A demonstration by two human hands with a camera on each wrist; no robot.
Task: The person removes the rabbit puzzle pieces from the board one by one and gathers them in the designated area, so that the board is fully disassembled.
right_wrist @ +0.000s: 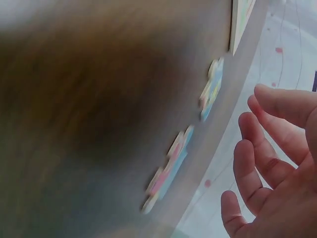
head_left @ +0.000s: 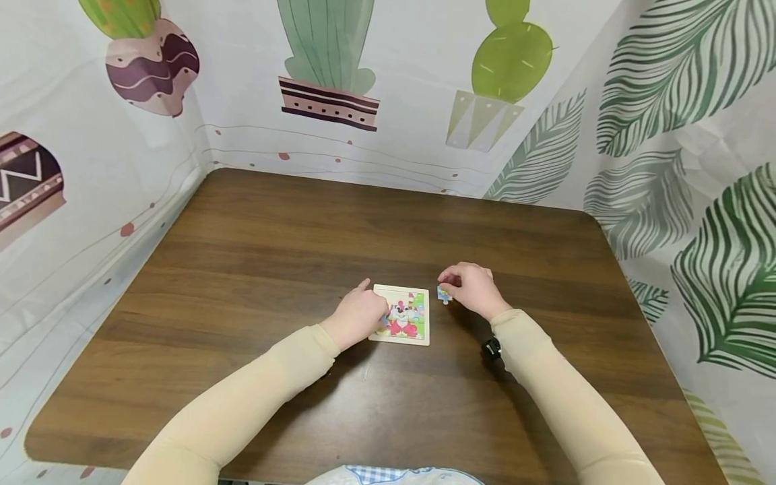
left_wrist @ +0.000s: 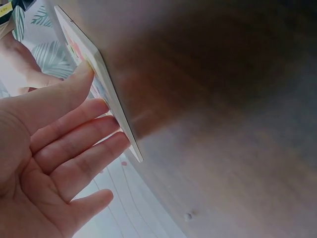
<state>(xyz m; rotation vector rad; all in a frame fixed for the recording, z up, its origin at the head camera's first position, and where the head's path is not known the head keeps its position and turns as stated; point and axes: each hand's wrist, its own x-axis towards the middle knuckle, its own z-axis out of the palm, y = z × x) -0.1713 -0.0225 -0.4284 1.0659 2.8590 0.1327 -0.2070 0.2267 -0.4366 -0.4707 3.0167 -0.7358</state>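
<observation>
Here, right grip (head_left: 475,289) slack near knobbed jigsaw pieces (right_wrist: 212,89) on grained tabletop (head_left: 303,229); left grip (head_left: 358,315) at square-framed puzzle (head_left: 400,289), hold unclear.

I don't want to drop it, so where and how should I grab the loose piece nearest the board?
Probably pinch two opposite edges of the piece, coming from above with the right hand. It is thin and lies flat on the table, so only its top and rim are free. Its jutting knob may help.
</observation>
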